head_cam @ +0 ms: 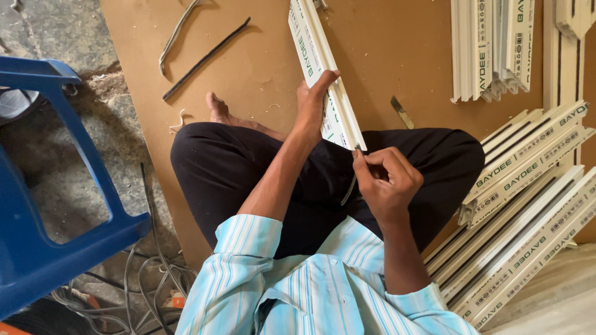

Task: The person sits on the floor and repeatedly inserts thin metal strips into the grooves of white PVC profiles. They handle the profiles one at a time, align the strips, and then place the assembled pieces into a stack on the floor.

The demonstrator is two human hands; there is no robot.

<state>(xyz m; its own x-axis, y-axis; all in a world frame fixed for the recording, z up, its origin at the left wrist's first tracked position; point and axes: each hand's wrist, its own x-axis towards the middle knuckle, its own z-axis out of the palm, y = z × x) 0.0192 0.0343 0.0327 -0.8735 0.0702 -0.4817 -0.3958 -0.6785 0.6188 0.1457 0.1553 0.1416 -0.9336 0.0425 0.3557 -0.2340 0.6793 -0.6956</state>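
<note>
Brown board [248, 68] over grey stone floor [56, 31], blue plastic stool [37, 248] alongside.

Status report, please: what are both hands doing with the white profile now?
Left hand grips white profile across lap. Right hand pinches thin dark strip at profile's near end. Nothing blocks hands; small blade lies apart on brown board.

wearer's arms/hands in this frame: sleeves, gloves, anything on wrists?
Both hands are bare: no gloves, no rings or watch visible. The left hand and right hand come off bare forearms. Sleeves are rolled or cut to about the elbow, part of a shirt in light blue with thin white and darker vertical stripes. Dark trousers cover the crossed legs.
</note>
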